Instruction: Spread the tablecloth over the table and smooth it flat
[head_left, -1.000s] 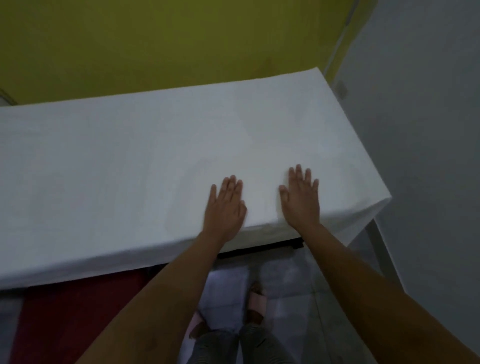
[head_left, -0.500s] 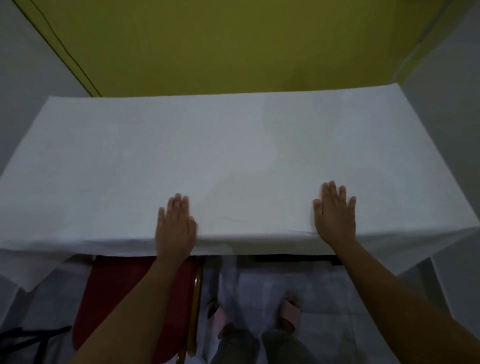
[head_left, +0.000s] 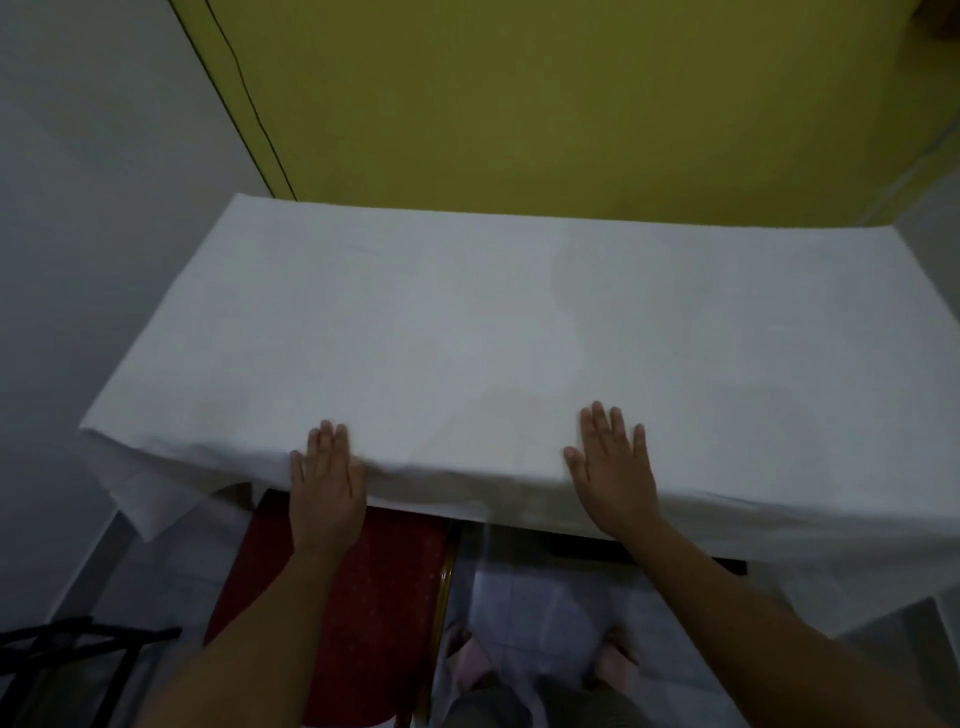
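A white tablecloth (head_left: 467, 332) covers the whole table top and hangs over its near edge and both near corners. My left hand (head_left: 326, 480) lies flat, palm down, at the near edge left of centre, its fingers on the cloth and its palm over the overhang. My right hand (head_left: 613, 470) presses flat on the cloth at the near edge right of centre. Both hands have their fingers stretched out and hold nothing. Small creases show in the cloth along the near edge between and beside the hands.
A red padded chair (head_left: 374, 597) with a gold frame stands under the table's near edge, below my left hand. A yellow wall (head_left: 545, 104) runs behind the table, grey walls at both sides. A black frame (head_left: 62, 649) sits on the floor at the lower left.
My hands have slid apart along the near edge, the left hand far to the left. The view has swung left, so the table's left end now shows.
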